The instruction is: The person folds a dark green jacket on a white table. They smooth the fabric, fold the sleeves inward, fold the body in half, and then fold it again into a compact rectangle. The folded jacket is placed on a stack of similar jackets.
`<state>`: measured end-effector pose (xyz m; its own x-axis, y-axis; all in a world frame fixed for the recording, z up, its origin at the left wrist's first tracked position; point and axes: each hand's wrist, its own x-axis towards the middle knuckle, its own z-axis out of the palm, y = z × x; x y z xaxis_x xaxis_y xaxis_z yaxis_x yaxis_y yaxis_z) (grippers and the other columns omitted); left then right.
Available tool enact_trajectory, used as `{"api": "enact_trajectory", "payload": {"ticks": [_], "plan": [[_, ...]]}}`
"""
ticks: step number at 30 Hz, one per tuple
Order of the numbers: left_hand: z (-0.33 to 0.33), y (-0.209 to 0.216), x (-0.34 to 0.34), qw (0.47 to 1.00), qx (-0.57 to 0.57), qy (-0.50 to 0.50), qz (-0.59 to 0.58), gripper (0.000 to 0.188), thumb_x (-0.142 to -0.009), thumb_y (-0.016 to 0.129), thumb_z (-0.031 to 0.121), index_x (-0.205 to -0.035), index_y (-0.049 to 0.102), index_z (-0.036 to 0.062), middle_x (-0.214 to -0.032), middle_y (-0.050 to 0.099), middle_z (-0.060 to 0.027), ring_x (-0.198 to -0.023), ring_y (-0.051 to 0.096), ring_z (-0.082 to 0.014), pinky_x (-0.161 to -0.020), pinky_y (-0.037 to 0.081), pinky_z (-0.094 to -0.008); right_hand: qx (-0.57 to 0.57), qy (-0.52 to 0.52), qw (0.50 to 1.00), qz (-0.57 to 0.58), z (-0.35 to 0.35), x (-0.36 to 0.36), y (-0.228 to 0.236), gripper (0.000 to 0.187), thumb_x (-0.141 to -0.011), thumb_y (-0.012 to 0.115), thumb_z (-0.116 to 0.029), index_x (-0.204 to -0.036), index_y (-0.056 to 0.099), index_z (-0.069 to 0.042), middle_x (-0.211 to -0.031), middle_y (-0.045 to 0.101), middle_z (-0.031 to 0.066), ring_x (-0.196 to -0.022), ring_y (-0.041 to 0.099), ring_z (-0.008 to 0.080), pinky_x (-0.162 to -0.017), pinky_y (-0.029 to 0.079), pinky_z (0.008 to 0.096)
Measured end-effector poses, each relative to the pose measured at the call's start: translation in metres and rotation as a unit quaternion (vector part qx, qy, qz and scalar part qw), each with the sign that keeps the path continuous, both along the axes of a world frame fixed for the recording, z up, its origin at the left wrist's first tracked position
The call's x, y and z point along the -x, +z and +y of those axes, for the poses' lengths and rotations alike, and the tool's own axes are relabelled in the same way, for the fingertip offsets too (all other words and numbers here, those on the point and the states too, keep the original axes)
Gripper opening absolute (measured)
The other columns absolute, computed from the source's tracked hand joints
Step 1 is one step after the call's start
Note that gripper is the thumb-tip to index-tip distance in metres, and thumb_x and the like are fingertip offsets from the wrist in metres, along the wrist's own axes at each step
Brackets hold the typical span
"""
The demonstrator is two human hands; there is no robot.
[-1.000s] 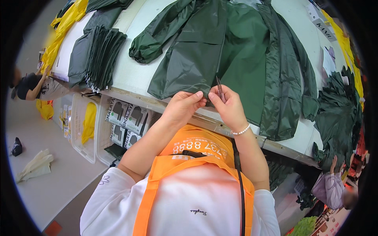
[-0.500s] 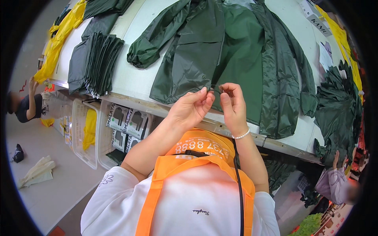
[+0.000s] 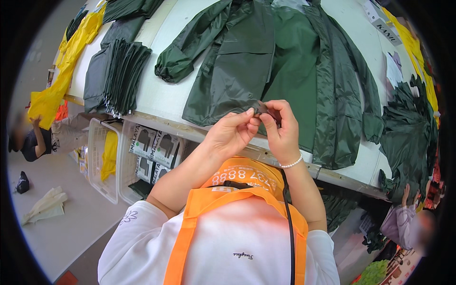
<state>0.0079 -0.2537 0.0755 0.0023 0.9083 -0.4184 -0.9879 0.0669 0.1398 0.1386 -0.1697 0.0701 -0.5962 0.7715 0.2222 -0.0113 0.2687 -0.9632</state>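
A dark green raincoat (image 3: 294, 61) lies spread open on the white table in front of me, its front edges apart and its sleeves out to the sides. My left hand (image 3: 233, 130) has thumb and fingers closed on the bottom corner of the raincoat's left front panel, by the table's near edge. Close beside it, my right hand (image 3: 282, 130), with a beaded bracelet (image 3: 292, 162) at the wrist, pinches the same corner from the right. A round snap shows just above my left fingertips. The fingers hide the exact edge being held.
A stack of folded dark green garments (image 3: 121, 78) lies at left, near yellow garments (image 3: 78, 47). More green garments (image 3: 403, 128) hang over the right edge. White baskets (image 3: 126, 183) with packages stand below the table (image 3: 164, 102). Co-workers are at far left and lower right.
My right fingers have closed in nearer to the left ones at the raincoat's corner, which has shifted slightly. At far left, a co-worker has pulled a yellow garment further out from the table.
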Motion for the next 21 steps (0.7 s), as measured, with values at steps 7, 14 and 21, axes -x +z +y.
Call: {"api": "enact_trajectory", "payload": {"ticks": [7, 14, 21], "plan": [[-0.001, -0.015, 0.000, 0.999, 0.013, -0.015, 0.041, 0.012, -0.087, 0.063, 0.008, -0.089, 0.062, -0.0031, -0.081, 0.061, -0.0055, -0.074, 0.058, -0.0106, -0.067, 0.049, -0.0207, 0.112, -0.028, 0.992, 0.052, -0.002, 0.004, -0.008, 0.026, -0.087, 0.064, -0.011, -0.109, 0.051, -0.003, -0.088, 0.054, 0.0029, -0.075, 0.051, 0.0083, -0.068, 0.044, 0.0219], [-0.031, -0.048, 0.035, 0.845, -0.047, -0.394, 0.358, 0.035, -0.090, 0.060, 0.031, -0.083, 0.066, -0.0024, -0.076, 0.066, -0.0068, -0.066, 0.061, -0.0116, -0.064, 0.050, -0.0240, 0.202, -0.051, 0.973, -0.098, -0.003, -0.003, -0.058, 0.031, -0.082, 0.066, -0.004, -0.110, 0.053, -0.001, -0.080, 0.053, -0.0028, -0.066, 0.042, 0.0033, -0.061, 0.037, 0.0189], [-0.045, -0.206, 0.282, 0.620, 0.447, 0.157, 0.626, 0.071, -0.075, 0.072, 0.048, -0.114, 0.051, -0.0077, -0.094, 0.062, -0.0155, -0.081, 0.060, -0.0198, -0.071, 0.049, -0.0281, -0.071, -0.148, 0.915, -0.368, -0.021, -0.028, -0.099, 0.031, -0.082, 0.064, -0.007, -0.112, 0.056, -0.004, -0.098, 0.057, 0.0089, -0.082, 0.056, 0.0182, -0.072, 0.047, 0.0287]]}}
